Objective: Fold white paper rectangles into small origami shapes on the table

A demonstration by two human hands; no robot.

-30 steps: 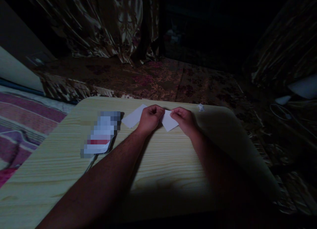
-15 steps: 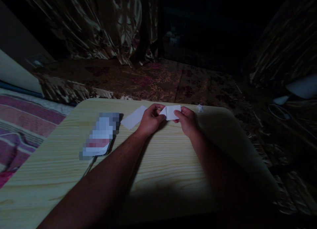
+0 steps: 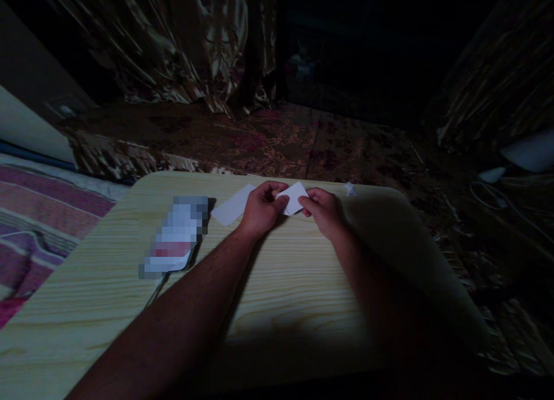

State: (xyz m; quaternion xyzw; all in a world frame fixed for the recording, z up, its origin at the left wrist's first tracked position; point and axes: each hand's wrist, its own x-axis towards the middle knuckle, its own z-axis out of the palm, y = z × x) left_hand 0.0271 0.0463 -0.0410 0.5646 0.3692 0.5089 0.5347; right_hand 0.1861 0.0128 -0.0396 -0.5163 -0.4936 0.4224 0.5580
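Note:
Between my two hands is a small piece of white folded paper (image 3: 294, 197), tilted with one corner pointing away from me. My left hand (image 3: 264, 208) pinches its left side, thumb on top. My right hand (image 3: 322, 208) grips the right corner, also thumb on top; the fingers beneath are partly hidden. A flat white paper strip (image 3: 232, 205) lies on the table just left of my left hand. Beyond my right hand sits a small white paper star (image 3: 350, 189) near the far edge.
The light wooden table (image 3: 277, 307) has rounded far corners. On its left lies a phone (image 3: 177, 235), its screen blurred out, with a cable (image 3: 156, 290) attached. A striped bedspread (image 3: 47, 209) is at the left, a patterned cloth ledge (image 3: 259, 137) beyond, and a white cord (image 3: 487, 195) at right.
The folded paper has turned from lying squarely between my hands to a diamond-like tilt. My right hand has shifted slightly left, closer to my left hand.

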